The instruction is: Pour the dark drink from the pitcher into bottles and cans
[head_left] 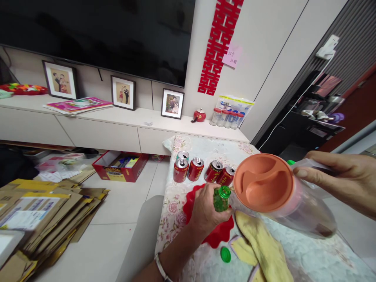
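My left hand (207, 209) is wrapped round a small green bottle (222, 199), whose mouth is uncapped. Beneath that hand lies a red scalloped tray (216, 237). On the right, my right hand (346, 178) grips the handle of a clear pitcher (305, 219) with an orange lid (263, 182). The pitcher is tilted, its lid facing me and close to the bottle, and something brown shows near its base. A green cap (225, 254) lies on the table near a yellow cloth (261, 243). Several red cans (196, 170) stand behind my left hand.
A floral cloth covers the table (173, 219). Behind it runs a low white cabinet (111, 125) with picture frames (172, 103), a red pot (199, 115) and small jars (225, 118). Flattened cardboard (55, 215) and a red box (120, 168) lie on the floor at left.
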Action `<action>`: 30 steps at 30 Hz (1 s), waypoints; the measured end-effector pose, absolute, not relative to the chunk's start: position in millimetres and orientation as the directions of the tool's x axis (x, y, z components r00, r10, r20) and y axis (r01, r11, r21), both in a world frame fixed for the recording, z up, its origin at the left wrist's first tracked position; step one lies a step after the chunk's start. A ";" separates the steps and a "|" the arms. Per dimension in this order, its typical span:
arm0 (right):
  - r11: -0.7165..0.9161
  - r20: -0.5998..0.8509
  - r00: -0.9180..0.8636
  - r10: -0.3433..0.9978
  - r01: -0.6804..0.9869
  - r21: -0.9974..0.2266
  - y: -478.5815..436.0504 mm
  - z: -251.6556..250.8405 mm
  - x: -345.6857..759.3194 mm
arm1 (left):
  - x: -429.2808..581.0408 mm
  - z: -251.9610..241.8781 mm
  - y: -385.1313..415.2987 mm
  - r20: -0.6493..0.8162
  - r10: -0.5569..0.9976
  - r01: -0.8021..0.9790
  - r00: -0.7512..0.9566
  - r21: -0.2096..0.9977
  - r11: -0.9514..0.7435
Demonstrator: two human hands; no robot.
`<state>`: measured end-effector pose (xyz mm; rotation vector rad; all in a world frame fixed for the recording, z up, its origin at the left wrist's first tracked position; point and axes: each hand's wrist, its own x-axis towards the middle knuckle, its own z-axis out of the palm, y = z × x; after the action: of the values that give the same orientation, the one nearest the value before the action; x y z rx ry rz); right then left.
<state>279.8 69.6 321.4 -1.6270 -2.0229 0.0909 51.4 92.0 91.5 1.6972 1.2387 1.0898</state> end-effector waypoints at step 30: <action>0.256 0.332 -0.128 0.935 0.891 -0.375 69.7 320.0 281.1 | 53.5 86.5 93.6 0.224 0.963 0.277 0.151 0.925 -0.259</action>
<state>281.1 69.7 320.0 -1.6522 -2.0356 0.1150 53.5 93.6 86.5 1.6702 1.2072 1.1420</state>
